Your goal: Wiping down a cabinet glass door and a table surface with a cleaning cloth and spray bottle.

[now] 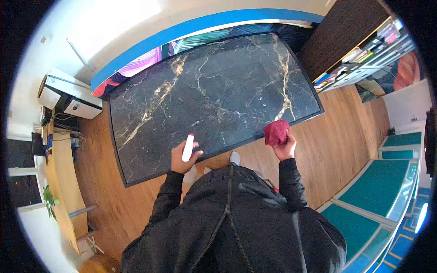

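A slim white container with a red top (188, 147), perhaps a small bottle, stands nearly lengthwise in my left hand (182, 158). That hand is over the near edge of a dark marble-patterned tabletop (218, 95). To the right, my right hand (286, 146) grips a bunched maroon cloth (276, 132) at the table's near right edge. Gold and white veins run across the dark surface. A few small, pale, drop-like spots (264, 105) show on its right half.
A dark cabinet with shelves of books and papers (356, 54) stands at the back right. Teal-panelled partitions (379, 187) are at the lower right. On the left are a white printer-like machine (82, 107) and a light wooden desk (61, 170). Wooden flooring (334, 136) surrounds the table.
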`<state>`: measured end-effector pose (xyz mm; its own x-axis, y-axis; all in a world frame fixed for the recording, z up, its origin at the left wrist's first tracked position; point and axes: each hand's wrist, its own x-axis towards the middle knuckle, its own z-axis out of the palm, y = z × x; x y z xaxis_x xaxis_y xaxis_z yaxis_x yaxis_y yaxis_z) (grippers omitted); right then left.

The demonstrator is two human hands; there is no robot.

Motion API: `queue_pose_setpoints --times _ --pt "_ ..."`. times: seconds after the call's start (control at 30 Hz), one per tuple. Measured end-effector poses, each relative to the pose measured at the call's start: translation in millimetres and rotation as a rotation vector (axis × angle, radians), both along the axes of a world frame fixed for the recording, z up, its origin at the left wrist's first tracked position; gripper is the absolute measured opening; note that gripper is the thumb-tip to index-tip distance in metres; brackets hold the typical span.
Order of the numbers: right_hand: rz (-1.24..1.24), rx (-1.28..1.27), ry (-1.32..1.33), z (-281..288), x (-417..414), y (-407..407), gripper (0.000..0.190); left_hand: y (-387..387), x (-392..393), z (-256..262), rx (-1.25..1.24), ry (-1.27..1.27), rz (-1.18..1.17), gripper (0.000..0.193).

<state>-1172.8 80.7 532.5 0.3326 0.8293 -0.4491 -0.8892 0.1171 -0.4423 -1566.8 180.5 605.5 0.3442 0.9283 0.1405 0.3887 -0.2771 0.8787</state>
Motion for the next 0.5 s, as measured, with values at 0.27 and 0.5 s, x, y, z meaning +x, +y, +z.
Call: queue_pose_setpoints --times 0.27,0.5 --pt "-0.083 -0.019 -0.043 1.7 -33.0 -40.9 0.042 0.8 27.6 -5.6 -0.087 -0.116 -0.07 0.027" --pt "-0.192 -0.111 -0.061 8.8 -59.5 -80.7 0.042 63.3 49.8 -26.6 -0.581 -0.476 0.062 0.036"
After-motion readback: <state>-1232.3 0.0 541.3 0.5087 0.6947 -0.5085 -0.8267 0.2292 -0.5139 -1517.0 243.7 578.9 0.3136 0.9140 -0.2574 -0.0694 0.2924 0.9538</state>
